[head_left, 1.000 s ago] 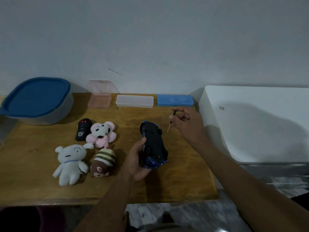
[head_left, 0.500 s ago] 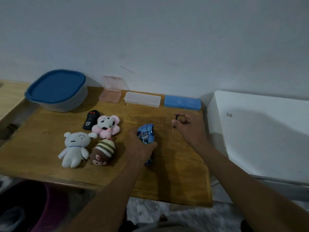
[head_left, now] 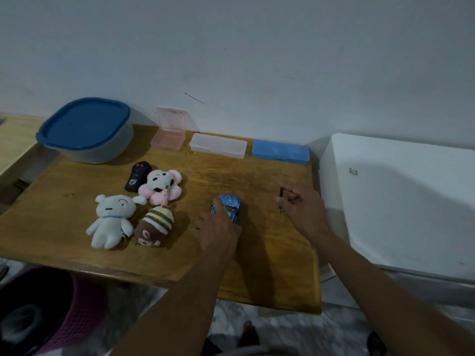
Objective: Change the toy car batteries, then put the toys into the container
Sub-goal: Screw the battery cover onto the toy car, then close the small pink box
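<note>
A shiny blue toy car (head_left: 229, 206) sits roof-up on the wooden table (head_left: 270, 265), with my left hand (head_left: 218, 231) gripping its rear half from above. To the right, my right hand (head_left: 302, 209) pinches a thin black-handled screwdriver (head_left: 280, 201), tip pointing down at the table. A grey container with a blue lid (head_left: 86, 129) stands shut at the back left. Three plush toys lie left of the car: a white one (head_left: 111, 219), a pink flower one (head_left: 162, 186) and a striped brown one (head_left: 155, 226). A black remote (head_left: 137, 176) lies behind them.
Along the wall stand an open pink box (head_left: 169, 133), a clear box (head_left: 218, 149) and a blue box (head_left: 280, 151). A white appliance (head_left: 401, 201) borders the table's right edge. A purple basket (head_left: 82, 304) sits on the floor at lower left.
My left hand turned the car from underside-up to roof-up and set it down on the table. My right hand kept the screwdriver. The camera view shifted left.
</note>
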`<state>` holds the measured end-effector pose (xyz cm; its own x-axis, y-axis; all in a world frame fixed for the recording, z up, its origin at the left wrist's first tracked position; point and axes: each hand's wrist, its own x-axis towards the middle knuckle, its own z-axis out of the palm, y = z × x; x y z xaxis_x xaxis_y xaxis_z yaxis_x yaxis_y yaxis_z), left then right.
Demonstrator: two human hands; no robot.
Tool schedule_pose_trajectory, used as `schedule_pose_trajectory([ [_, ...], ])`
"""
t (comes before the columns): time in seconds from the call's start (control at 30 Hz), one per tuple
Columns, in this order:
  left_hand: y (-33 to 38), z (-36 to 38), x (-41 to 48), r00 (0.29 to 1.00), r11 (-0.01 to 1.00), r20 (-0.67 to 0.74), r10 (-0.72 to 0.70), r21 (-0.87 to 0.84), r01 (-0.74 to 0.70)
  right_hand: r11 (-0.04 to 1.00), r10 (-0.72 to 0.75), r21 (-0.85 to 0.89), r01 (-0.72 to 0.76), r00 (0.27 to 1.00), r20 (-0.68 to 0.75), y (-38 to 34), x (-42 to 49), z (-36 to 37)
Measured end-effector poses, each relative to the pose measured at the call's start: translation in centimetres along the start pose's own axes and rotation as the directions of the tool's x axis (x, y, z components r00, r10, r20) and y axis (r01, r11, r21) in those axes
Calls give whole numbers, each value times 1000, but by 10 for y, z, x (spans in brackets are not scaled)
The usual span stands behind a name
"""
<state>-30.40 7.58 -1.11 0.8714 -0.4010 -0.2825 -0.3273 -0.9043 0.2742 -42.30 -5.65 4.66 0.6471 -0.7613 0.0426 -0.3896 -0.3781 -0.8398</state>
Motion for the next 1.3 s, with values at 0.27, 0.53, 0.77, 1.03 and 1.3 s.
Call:
schedule_pose_trajectory([
  [0.27, 3, -8, -2, 999, 999, 16, 34, 22, -35, 994, -19, -105, 28, 997, 80, -3, 3, -2],
  [0.53, -10, -57, 13, 965, 964, -93, 246, 122, -234, 917, -123, -351, 188, 972, 200, -27, 27, 8],
  [0.77, -41, -108, 62, 860, 849, -143, 489, 305, -432, 755, -177, -579, 308, 946, 273, -70, 52, 38],
  [1.03, -82, -151, 135, 783, 751, -124, 609, 406, -520, 580, -317, -739, 344, 930, 184, -111, 85, 102],
  [1.3, -119, -179, 213, 761, 726, -59, 646, 355, -589, 444, -292, -859, 256, 947, 132, -153, 120, 176],
])
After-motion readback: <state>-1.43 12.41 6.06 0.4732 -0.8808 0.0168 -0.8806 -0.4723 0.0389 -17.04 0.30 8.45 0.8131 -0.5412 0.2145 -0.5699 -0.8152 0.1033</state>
